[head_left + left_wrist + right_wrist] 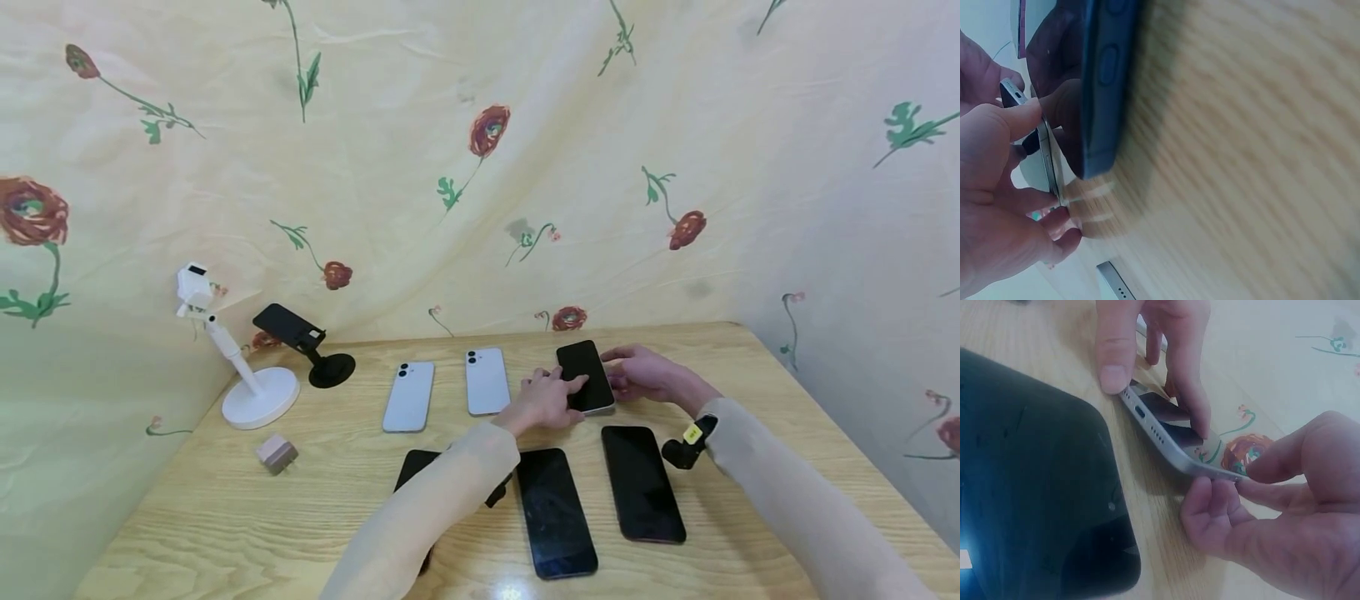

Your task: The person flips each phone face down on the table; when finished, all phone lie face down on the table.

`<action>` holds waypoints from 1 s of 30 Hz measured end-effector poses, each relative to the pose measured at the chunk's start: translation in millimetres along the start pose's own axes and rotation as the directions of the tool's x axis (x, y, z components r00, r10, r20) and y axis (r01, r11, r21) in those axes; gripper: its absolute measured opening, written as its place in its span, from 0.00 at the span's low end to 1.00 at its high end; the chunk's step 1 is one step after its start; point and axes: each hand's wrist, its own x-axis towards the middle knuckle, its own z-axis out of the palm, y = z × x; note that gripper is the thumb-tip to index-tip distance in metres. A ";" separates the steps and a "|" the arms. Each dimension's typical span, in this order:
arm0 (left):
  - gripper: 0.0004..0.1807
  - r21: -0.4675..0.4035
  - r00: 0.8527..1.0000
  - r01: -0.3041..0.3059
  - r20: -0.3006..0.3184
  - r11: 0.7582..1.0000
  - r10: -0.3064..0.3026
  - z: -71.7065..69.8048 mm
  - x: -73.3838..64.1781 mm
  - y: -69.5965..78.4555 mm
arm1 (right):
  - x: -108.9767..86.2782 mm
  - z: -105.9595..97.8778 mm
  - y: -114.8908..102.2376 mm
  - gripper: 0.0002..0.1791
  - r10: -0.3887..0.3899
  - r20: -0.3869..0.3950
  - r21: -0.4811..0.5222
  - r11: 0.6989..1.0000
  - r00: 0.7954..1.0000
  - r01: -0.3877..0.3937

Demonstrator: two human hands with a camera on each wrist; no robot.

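Observation:
A smartphone point(579, 360) with a black screen and silver edge lies face up at the back of the table, between both hands. My left hand point(542, 402) holds its left side; the index finger touches the screen, and the thumb presses the lower left corner. At the opposite side, my right hand point(647, 375) grips the edge. In the right wrist view, right-hand fingertips point(1200, 494) lie under that edge, and the phone's charging port faces the camera. Just nearer the front is another black-screened phone point(643, 483), flat on the wood.
Two pale phones point(409, 396), backs up, lie left of the hands. Another dark phone point(557, 512) lies in front; one more point(415, 467) is partly hidden by the left sleeve. Further left are a white stand point(261, 398), a black phone stand point(332, 370) and a charger plug point(277, 454).

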 end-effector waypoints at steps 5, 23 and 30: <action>0.39 -0.025 1.000 -0.013 0.018 1.000 0.014 -1.7 -2.3 -1.3 | -3.2 -2.9 1.5 0.32 -0.044 0.018 0.000 0.999 0.999 0.044; 0.51 -0.171 0.995 -0.100 -0.048 0.980 0.093 -8.4 -3.4 -9.2 | -6.2 5.5 -7.0 0.37 -0.153 0.106 -0.010 0.988 0.983 0.155; 0.52 -0.275 0.987 -0.155 -0.071 0.949 0.141 -10.8 -1.7 -14.7 | -7.0 8.5 -10.5 0.37 -0.159 0.115 0.000 0.987 0.980 0.160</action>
